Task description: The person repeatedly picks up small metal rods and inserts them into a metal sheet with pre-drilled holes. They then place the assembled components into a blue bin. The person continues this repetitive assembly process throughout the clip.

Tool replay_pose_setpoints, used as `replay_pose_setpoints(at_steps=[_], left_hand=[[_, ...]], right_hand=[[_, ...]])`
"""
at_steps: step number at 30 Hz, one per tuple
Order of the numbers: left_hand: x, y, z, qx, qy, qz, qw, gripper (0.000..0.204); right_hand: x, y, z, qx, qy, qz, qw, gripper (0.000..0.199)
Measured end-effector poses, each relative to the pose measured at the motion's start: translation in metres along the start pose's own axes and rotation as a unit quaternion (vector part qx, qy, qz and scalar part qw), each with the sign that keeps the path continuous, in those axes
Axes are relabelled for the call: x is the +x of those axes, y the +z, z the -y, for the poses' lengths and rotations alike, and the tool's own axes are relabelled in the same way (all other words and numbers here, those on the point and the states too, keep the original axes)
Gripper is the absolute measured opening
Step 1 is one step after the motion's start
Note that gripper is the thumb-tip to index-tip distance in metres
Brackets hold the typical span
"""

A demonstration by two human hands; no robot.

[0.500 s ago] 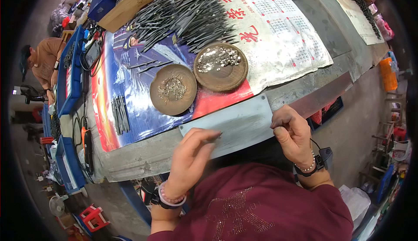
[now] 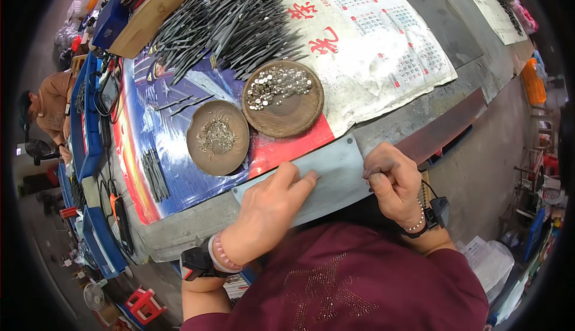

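My left hand reaches over the grey metal plate at the table's front edge. Its thumb and index finger are pinched together low over the plate, and anything between them is too small to name. My right hand is closed at the plate's right end, its fingers curled and its thumb pressed in; what it may hold is hidden. Just beyond the plate, a round wooden dish holds small shiny discs. Beside it on the left, a smaller wooden dish contains thin metal pins.
A large heap of thin dark strips lies on the printed sheets, with a smaller bundle at the left. A wooden board stands behind. Blue trays line the left edge, where a person works.
My left hand has moved forward and right, further over the plate, its fingers lower now. My right hand stays closed near the plate's end. The whole view has shifted slightly.
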State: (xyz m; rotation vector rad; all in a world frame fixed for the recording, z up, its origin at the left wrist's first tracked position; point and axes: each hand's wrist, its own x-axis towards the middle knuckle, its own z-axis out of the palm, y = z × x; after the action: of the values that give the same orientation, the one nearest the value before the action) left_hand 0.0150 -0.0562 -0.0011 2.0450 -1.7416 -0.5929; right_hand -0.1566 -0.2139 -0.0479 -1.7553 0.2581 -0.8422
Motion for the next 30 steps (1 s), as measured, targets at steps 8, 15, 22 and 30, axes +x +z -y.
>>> replay_pose_setpoints(at_steps=[8, 15, 22, 30], left_hand=[[-0.024, -0.014, 0.009, -0.010, -0.062, 0.027, 0.998, 0.044], [-0.008, -0.012, -0.017, 0.015, -0.067, 0.004, 0.998, 0.046], [0.006, 0.002, -0.010, 0.041, -0.001, 0.027, 0.999, 0.042], [-0.032, 0.019, -0.024, -0.242, -0.068, -0.196, 0.948, 0.037]], right_hand=[[0.006, -0.004, 0.008, 0.035, 0.001, 0.002, 0.999, 0.015], [-0.009, 0.005, 0.011, 0.085, -0.005, 0.042, 0.995, 0.014], [-0.012, 0.002, 0.028, 0.034, 0.020, 0.076, 0.996, 0.013], [-0.005, 0.030, 0.040, -0.003, 0.065, 0.104, 0.992, 0.015]])
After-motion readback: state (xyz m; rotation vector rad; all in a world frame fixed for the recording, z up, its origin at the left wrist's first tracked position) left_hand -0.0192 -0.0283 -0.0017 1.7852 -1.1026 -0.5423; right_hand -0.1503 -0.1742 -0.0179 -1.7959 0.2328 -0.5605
